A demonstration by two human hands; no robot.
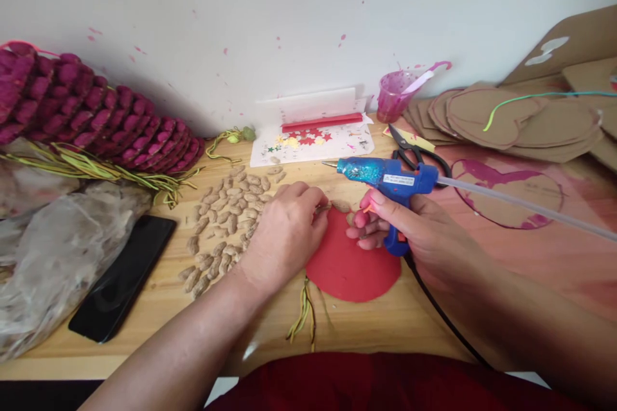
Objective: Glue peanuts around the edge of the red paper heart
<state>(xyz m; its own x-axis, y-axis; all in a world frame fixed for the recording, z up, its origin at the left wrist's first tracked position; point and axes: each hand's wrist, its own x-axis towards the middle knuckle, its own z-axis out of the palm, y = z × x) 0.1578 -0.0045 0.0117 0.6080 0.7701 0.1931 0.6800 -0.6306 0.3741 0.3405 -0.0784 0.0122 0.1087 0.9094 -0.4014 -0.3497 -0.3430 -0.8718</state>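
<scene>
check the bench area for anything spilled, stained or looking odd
Pink splashes speckle the white wall, odd against its otherwise plain surface. The wooden tabletop is stained pink at the right, around a cardboard piece with magenta smears; it looks like spilled or splashed colour, though the source isn't certain.

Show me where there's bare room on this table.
Widest: the pink-stained tabletop between the paint-marked cardboard disc and right forearm. Smaller: wood bordered by the red disc, tassel and black cord. Crowded: the left, with plastic bag, phone and peanuts; far right, the cardboard stack.
</scene>
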